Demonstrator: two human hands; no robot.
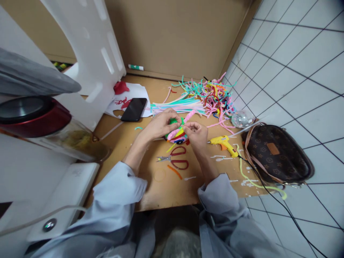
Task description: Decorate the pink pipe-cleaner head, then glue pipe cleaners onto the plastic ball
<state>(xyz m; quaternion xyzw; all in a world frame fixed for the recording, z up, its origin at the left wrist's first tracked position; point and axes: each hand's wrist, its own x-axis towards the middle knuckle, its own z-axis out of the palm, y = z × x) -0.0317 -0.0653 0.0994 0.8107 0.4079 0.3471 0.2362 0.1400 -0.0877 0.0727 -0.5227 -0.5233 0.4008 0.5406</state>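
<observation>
A small pipe-cleaner craft (177, 134) in green, pink, yellow and red, with a dark round piece low on it, is between my hands above the wooden table. My left hand (166, 124) is closed on its green upper left side. From the right, my right hand (197, 132) pinches at its upper part beside a twisted pink piece (189, 115); the exact strand in those fingertips is too small to make out. Red-handled scissors (174, 158) lie just below the craft, blades pointing left. An orange pipe-cleaner piece (175, 172) rests under them.
Behind my hands lie straight pipe cleaners (177, 106) and a tangled heap (212, 94). A yellow glue gun (224, 144) and a brown patterned bag (278, 152) are at right. Left are a phone (134, 109), white paper (139, 92) and a glass jug with a red lid (77, 143).
</observation>
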